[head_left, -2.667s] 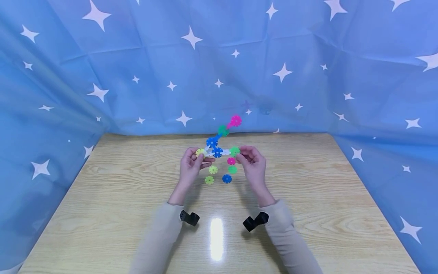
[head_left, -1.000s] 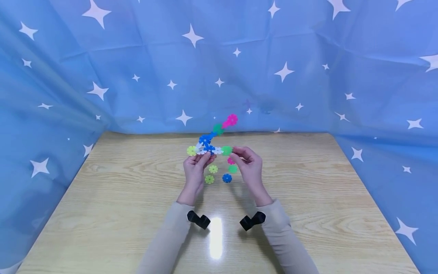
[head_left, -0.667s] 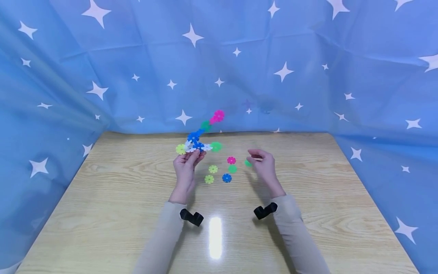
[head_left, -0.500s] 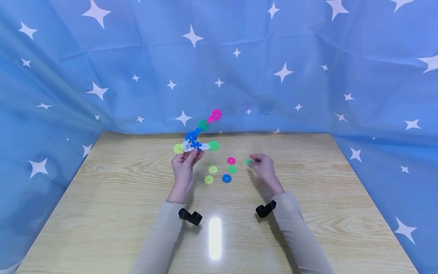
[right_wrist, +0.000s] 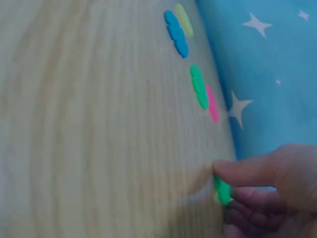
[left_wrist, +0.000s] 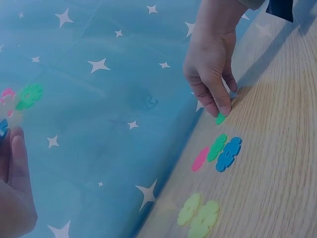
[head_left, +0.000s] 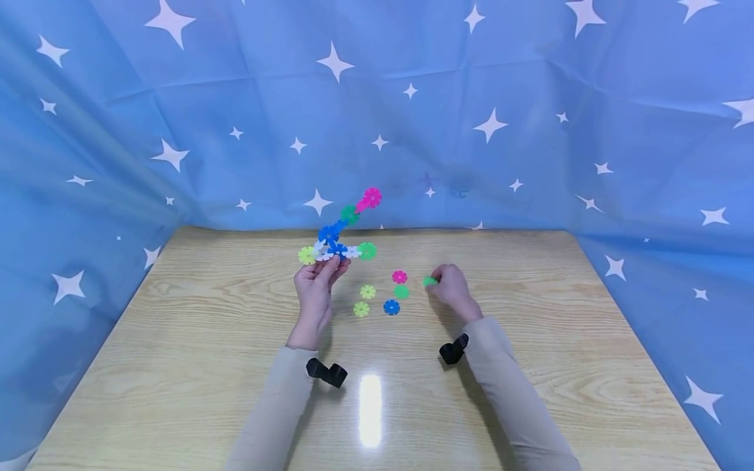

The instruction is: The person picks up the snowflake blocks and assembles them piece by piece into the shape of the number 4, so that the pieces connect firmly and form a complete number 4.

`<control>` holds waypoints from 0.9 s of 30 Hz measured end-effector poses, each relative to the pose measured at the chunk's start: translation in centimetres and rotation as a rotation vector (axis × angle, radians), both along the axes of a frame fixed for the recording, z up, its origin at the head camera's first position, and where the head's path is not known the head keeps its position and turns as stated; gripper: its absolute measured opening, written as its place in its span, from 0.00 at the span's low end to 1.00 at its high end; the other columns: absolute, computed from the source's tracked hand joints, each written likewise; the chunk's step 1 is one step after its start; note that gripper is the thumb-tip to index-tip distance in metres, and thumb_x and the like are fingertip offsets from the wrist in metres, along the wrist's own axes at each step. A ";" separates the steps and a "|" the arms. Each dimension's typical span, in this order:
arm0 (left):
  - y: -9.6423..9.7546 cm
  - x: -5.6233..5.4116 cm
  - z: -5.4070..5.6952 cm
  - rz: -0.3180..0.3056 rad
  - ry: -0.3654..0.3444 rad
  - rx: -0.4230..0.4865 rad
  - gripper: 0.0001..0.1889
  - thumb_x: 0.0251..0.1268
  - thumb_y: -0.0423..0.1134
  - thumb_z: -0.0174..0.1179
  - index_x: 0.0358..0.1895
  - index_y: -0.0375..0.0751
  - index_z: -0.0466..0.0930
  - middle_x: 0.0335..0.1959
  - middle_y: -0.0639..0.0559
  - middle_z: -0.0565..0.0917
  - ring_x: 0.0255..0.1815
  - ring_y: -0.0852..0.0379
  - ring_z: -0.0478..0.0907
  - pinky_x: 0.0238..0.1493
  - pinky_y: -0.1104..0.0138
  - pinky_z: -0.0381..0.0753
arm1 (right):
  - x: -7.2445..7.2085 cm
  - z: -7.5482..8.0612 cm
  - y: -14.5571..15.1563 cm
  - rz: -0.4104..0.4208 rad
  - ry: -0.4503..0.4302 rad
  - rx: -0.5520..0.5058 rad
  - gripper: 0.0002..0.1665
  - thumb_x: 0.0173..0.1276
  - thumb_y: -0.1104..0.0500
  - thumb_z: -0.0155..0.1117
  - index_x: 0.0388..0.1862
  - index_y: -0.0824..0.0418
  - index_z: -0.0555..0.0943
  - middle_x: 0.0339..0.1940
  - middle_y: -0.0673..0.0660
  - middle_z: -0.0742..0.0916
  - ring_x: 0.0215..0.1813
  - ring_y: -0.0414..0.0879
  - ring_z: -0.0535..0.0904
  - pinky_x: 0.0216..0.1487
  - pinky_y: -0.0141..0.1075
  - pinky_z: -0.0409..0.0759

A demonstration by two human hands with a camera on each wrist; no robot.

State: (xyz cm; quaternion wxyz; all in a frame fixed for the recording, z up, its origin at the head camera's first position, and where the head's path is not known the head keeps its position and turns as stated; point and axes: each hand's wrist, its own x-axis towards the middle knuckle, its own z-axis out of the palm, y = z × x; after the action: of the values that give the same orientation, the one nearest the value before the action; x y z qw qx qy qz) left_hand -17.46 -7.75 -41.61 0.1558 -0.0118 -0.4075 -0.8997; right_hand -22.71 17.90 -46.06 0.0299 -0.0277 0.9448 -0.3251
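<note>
In the head view my left hand holds up a chain of joined snowflake discs, pinching it at a blue snowflake disc. White discs sit on both sides of that one, with a yellow-green disc at the left end and a light green disc at the right. A slanting branch climbs through blue and darker green to a pink disc. Low at the table, my right hand pinches a loose green snowflake disc between thumb and fingers; the right wrist view shows the thumb covering its upper part.
Between the hands, loose discs lie on the wooden table: a pink disc, a green disc, a blue disc and two yellow-green discs. A blue star-patterned curtain hangs behind the table.
My left hand moved its grip from the yellow-green end to the middle and carried the chain left. My right hand let go of the chain's green end and went right to the loose green disc.
</note>
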 end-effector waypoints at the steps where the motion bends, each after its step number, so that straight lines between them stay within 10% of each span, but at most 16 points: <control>1: 0.0 0.0 0.0 -0.002 0.000 -0.002 0.11 0.61 0.20 0.55 0.30 0.39 0.83 0.26 0.48 0.86 0.29 0.56 0.85 0.36 0.67 0.86 | 0.0 0.1 0.1 -0.005 -0.004 0.001 0.14 0.56 0.67 0.67 0.39 0.74 0.77 0.36 0.66 0.81 0.38 0.55 0.76 0.40 0.45 0.78; 9: 0.1 0.0 0.0 -0.009 -0.013 0.006 0.13 0.61 0.20 0.54 0.30 0.40 0.83 0.27 0.48 0.86 0.29 0.56 0.85 0.36 0.68 0.85 | 0.5 0.1 0.2 -0.088 0.002 -0.095 0.10 0.57 0.68 0.67 0.35 0.69 0.76 0.31 0.60 0.80 0.34 0.51 0.75 0.35 0.38 0.76; 27: 0.7 0.1 -0.3 -0.016 -0.015 -0.009 0.14 0.61 0.19 0.53 0.29 0.41 0.83 0.27 0.49 0.86 0.29 0.56 0.85 0.36 0.68 0.85 | 3.4 4.3 -2.7 -0.088 -0.058 -0.883 0.17 0.65 0.69 0.60 0.51 0.76 0.76 0.27 0.53 0.81 0.28 0.42 0.83 0.37 0.34 0.85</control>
State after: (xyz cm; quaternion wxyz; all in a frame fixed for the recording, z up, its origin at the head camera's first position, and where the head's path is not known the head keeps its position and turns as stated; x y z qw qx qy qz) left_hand -17.40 -7.09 -41.87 0.1456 -0.0092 -0.4125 -0.8992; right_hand -19.33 15.18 -41.75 0.0278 0.0115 0.7143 -0.6992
